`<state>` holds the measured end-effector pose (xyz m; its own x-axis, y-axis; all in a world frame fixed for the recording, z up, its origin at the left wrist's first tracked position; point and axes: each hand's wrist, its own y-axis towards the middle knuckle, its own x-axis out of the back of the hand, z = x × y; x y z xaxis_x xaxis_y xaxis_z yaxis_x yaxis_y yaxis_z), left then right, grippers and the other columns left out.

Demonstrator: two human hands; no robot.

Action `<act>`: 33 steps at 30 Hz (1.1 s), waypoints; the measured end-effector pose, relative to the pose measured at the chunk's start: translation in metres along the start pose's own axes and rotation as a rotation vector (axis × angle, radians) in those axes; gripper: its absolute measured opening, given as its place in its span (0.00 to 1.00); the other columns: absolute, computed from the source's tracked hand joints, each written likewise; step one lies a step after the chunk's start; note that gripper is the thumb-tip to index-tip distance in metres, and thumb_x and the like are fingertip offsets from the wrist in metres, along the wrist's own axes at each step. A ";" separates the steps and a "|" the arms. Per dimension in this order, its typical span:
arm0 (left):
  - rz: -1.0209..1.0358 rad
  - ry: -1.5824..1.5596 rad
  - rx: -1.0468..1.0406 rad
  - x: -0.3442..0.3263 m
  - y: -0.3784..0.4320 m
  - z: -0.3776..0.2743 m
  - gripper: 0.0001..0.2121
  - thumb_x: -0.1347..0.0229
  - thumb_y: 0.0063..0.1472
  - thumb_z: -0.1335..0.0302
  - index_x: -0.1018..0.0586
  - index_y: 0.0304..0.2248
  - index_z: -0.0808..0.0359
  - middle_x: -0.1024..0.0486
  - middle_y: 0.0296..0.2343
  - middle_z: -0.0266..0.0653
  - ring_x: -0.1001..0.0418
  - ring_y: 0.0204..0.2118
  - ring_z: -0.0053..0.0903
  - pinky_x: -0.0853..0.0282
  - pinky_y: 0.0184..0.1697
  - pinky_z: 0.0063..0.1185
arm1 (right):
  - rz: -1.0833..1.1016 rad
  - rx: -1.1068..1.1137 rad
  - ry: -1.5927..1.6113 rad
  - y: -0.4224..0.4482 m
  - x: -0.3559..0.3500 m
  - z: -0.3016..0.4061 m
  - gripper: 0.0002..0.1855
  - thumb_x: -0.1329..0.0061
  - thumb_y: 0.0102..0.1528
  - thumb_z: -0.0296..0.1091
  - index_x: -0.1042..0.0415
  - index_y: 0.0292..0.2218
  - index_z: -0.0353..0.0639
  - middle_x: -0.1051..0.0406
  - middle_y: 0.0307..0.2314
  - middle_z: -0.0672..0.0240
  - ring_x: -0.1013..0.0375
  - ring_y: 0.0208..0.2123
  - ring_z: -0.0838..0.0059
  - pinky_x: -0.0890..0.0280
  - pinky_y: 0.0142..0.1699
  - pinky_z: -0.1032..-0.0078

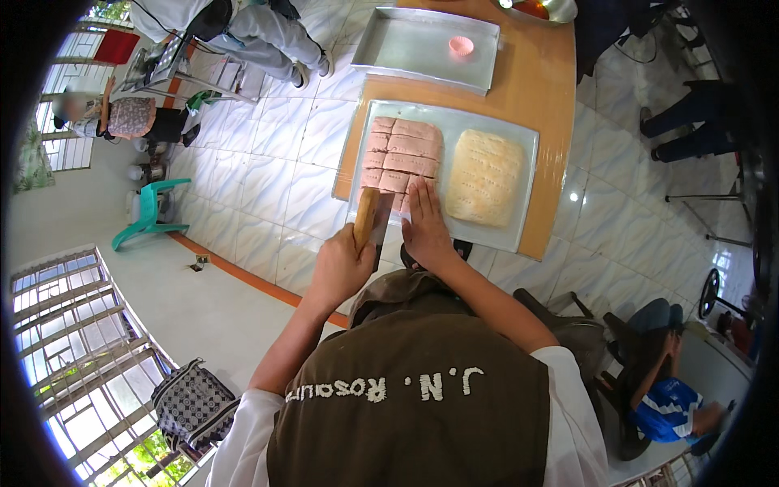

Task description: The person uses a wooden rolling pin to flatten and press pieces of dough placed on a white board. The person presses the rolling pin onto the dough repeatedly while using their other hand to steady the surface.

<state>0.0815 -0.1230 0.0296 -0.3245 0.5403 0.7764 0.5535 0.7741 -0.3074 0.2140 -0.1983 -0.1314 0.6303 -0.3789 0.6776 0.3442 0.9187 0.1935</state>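
Note:
My left hand (342,265) grips the wooden handle of a wide-bladed cutter (366,216), probably a bench scraper. Its metal blade is seen nearly edge-on at the near left corner of a pink slab (414,145), dough or bread. Cuts divide this slab into rectangular pieces marked with rows of small holes. Flat against its near right part lie the fingers of my right hand (429,228), covering some pieces. A pale cream slab (485,176), also pricked in rows, sits to the right. Both slabs rest on a light metal tray (447,115).
The tray is on a wooden table (426,91), overhanging its near edge. Beyond is a rectangular metal pan (408,45) holding a pink paper baking cup (461,45). A metal bowl (563,11) stands at the far right. Several people and a green plastic chair (146,213) are around the room.

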 end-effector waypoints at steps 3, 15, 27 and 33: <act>-0.066 -0.039 -0.078 0.002 0.015 0.001 0.12 0.48 0.55 0.71 0.29 0.28 0.75 0.30 0.17 0.57 0.29 0.21 0.48 0.35 0.25 0.34 | -0.084 0.085 -0.186 0.013 0.012 -0.004 0.37 0.55 0.50 0.32 0.51 0.58 0.27 0.54 0.58 0.44 0.59 0.62 0.46 0.63 0.65 0.55; -0.140 0.021 -0.125 0.002 0.076 -0.024 0.12 0.49 0.57 0.70 0.29 0.29 0.75 0.29 0.21 0.59 0.29 0.24 0.48 0.35 0.29 0.35 | 0.235 -0.059 -0.457 0.091 0.072 -0.042 0.33 0.57 0.52 0.35 0.47 0.57 0.29 0.50 0.58 0.48 0.60 0.63 0.48 0.70 0.65 0.51; -0.154 0.094 -0.104 -0.021 0.119 -0.052 0.12 0.49 0.56 0.71 0.31 0.27 0.75 0.29 0.24 0.62 0.30 0.29 0.55 0.36 0.33 0.39 | 0.431 -0.007 -0.511 0.110 0.078 -0.071 0.44 0.48 0.50 0.48 0.52 0.60 0.36 0.52 0.60 0.54 0.61 0.64 0.53 0.71 0.64 0.49; -0.165 0.087 -0.144 -0.025 0.134 -0.057 0.12 0.49 0.56 0.71 0.31 0.25 0.75 0.30 0.24 0.62 0.31 0.29 0.55 0.37 0.32 0.40 | 0.455 -0.025 -0.485 0.114 0.082 -0.070 0.41 0.51 0.51 0.47 0.49 0.59 0.35 0.50 0.59 0.53 0.58 0.63 0.51 0.71 0.64 0.46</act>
<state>0.2068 -0.0516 0.0006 -0.3558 0.3752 0.8559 0.6039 0.7913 -0.0958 0.3538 -0.1329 -0.1033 0.3338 0.1448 0.9314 0.1379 0.9700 -0.2002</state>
